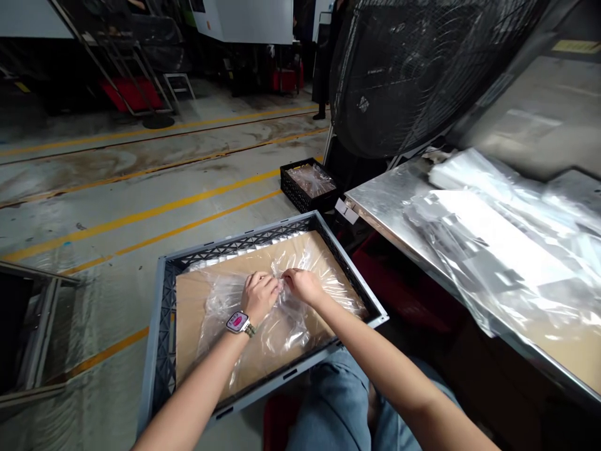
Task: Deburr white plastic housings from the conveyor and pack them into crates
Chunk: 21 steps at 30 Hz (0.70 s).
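Observation:
A grey plastic crate [154, 326] sits before me at lap height, with a brown cardboard sheet [190, 319] lying inside it. Clear plastic film [282, 329] is gathered over the cardboard, its folds running toward the middle. My left hand [260, 294], a watch [238, 322] on its wrist, is closed on the bunched film. Right beside it my right hand [303, 285] pinches the same gathered film, and the fingertips of both hands nearly meet. Along the crate's far wall, white pieces [244, 250] show past the cardboard's edge; what they are I cannot tell.
At right stands a metal table [380, 191] bearing plastic bags and white sheets [498, 235]. Behind it looms a large black fan [413, 75]. A black crate [307, 188] with film-covered contents is on the floor. A metal frame [40, 332] is at left. A person [323, 62] stands far back.

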Available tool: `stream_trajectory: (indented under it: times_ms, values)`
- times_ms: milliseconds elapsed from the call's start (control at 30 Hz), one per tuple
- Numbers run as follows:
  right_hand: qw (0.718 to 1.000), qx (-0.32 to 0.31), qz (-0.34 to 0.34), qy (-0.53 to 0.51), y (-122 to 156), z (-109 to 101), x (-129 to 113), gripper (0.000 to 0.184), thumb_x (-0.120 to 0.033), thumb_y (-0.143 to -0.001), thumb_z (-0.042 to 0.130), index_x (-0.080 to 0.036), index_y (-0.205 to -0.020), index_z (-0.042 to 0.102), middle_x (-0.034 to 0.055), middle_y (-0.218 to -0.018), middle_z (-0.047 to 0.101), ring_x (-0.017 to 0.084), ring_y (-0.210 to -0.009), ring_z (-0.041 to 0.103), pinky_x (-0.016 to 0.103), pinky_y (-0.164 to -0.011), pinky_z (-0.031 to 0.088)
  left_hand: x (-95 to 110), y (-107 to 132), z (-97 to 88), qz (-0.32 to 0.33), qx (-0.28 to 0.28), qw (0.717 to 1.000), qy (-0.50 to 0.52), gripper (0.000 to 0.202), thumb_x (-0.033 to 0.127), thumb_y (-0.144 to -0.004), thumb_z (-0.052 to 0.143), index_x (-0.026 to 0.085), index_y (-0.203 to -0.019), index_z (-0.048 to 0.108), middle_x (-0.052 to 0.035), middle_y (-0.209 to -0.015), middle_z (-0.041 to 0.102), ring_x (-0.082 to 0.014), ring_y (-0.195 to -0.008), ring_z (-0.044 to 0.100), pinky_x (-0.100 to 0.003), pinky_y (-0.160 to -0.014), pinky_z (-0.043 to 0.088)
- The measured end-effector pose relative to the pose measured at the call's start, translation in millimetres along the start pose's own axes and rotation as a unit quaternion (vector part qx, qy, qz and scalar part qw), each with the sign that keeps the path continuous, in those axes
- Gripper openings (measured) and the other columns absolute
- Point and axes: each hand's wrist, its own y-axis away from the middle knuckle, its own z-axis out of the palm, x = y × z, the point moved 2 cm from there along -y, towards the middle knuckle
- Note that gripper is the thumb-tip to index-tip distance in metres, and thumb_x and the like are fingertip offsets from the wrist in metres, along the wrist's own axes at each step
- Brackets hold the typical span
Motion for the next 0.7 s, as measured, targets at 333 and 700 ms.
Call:
stream_trajectory:
  times_ms: [333, 700]
  values:
    - [0.999, 0.005, -0.028, 0.039, -2.2, 9.1, -4.8, 0.026, -0.033, -0.102, 0.061, -0.018, -0.122, 0.068, 0.0082, -0.121, 0.072, 0.021, -0.109, 0.069, 0.043, -0.099, 0.057, 14.3, 47.4, -20.6, 0.008, -0.103, 0.995, 0.014, 0.029, 0.028, -0.104, 0.046, 0.026, -0.107, 0.075, -0.0049, -0.103, 0.079, -0.0234, -0.104, 0.068, -0.042, -0.096, 0.051]
    - [0.994, -0.014, 0.098, 0.056, 62.9, -28.4, 68.3, 0.076, -0.053, -0.094, 0.068, -0.018, -0.157, 0.044, 0.0187, -0.17, 0.03, 0.04, -0.158, 0.023, 0.062, -0.127, 0.021, -53.1, 142.8, -42.8, -0.236, -0.338, 0.891, -0.189, 0.117, 0.074, -0.073, 0.062, 0.026, -0.166, 0.011, -0.0049, -0.174, -0.011, -0.0487, -0.154, -0.025, -0.095, -0.102, 0.01]
